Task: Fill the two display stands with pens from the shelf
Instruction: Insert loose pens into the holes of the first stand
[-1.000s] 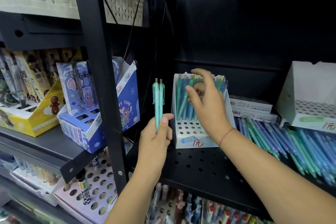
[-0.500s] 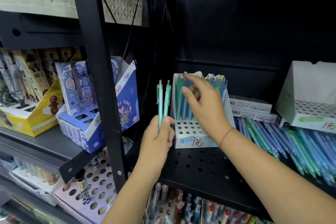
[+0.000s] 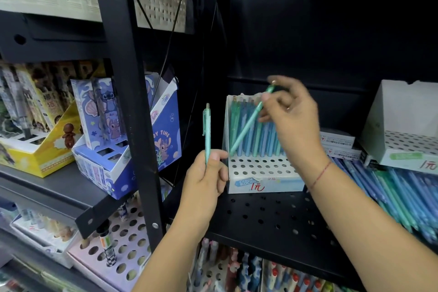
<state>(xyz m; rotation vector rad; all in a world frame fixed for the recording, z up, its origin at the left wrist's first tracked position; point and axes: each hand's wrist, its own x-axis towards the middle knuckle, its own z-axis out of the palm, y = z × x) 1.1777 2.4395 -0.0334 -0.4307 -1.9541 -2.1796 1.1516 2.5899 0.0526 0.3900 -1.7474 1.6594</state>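
Grips one teal pen upright in the left hand, fingers curled round its lower end and thumb laid across the front, with clip and clicker end standing well above the fist. Pinches a second teal pen in the right hand, thumb and fingertips closed on its upper part just below the clicker; too blurred to tell which fingers bear on it. Slants down-left from that pinch across the front of the white display stand, lower tip ending just beside the left thumb, above the stand's front rows of holes. Keeps blue and green pens upright in the stand's back rows, on the black perforated shelf. Farther right on the same shelf: a heap of loose pens lying flat, and a second display stand behind the heap.
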